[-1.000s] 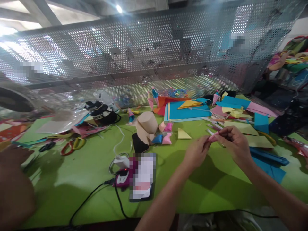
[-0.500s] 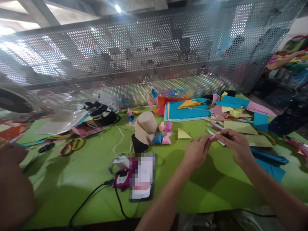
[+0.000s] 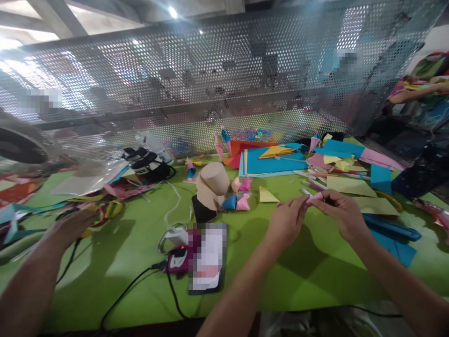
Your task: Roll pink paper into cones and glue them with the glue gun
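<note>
Between my left hand [image 3: 286, 220] and my right hand [image 3: 342, 213] is a small rolled piece of pink paper [image 3: 314, 199], pinched at both ends by my fingertips just above the green table [image 3: 280, 285]. Both hands are closed on it, and the fingers cover part of the roll. Left of them lies a pale yellow folded paper triangle [image 3: 268, 195]. Further left are small puffy pieces: a blue one [image 3: 229, 203], a light pink one [image 3: 243, 202] and a magenta one [image 3: 244, 185]. Pens and a cream paper sheet [image 3: 350, 186] lie behind my right hand.
At the left, another person's hand [image 3: 75, 224] is beside red and yellow scissors [image 3: 112, 210]. A tape roll [image 3: 213, 179], a phone [image 3: 207, 257] and a purple power strip [image 3: 180, 262] with cables stand left of my arms. A perforated metal panel [image 3: 196, 84] closes the back.
The pink paper roll is turned slightly and shows more between my fingers; my hands barely moved. At the left, the other person's arm has reached forward to the scissors.
</note>
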{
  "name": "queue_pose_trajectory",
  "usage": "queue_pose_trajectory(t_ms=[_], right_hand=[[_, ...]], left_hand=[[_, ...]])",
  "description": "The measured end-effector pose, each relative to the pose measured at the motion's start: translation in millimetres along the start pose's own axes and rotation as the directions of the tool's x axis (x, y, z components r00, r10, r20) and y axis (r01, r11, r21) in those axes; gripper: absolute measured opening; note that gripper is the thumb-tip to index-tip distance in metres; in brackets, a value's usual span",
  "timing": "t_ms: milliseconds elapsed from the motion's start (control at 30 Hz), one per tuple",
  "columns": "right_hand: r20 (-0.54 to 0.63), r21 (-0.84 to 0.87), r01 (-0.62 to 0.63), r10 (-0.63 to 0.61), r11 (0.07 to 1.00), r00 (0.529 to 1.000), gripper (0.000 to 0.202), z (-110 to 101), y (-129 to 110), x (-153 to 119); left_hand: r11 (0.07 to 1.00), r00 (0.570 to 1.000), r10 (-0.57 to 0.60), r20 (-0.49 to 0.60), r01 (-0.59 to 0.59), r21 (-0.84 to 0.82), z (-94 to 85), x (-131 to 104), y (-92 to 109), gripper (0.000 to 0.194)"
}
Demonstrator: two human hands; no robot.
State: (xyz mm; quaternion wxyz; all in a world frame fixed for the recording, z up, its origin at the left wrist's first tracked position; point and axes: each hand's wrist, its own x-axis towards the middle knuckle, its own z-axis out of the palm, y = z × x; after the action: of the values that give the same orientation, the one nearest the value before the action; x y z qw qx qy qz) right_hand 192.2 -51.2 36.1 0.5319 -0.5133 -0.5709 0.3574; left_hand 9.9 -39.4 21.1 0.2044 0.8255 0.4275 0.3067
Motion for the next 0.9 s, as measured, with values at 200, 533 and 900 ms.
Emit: queue_pose_trajectory(t_ms=[200,533,900], right_hand=[[-0.024,-0.036,0.003,-0.004,0.999,1.0,0.034,4.4,2.6,-1.3],[0.003,-0.024,0.058,-0.058,0.998,0.998,0.023,1.6,5.2,-3.0],[0.013,0.003,0.088,-0.088,0.996,0.996,0.024,-1.5,-5.9,-4.6]], left_hand=[[0.999,0.999,0.004,-0.046,-0.006,-0.052,4.9,-0.4,-4.2,0.038],[0.997,0.998,0.015,-0.068,-0.02,-0.074,6.3,-0.1,-2.9,0.038],[0.986,0.997,-0.068,-0.031,0.063,-0.153,-1.6,-0.3,-2.5,0.039]])
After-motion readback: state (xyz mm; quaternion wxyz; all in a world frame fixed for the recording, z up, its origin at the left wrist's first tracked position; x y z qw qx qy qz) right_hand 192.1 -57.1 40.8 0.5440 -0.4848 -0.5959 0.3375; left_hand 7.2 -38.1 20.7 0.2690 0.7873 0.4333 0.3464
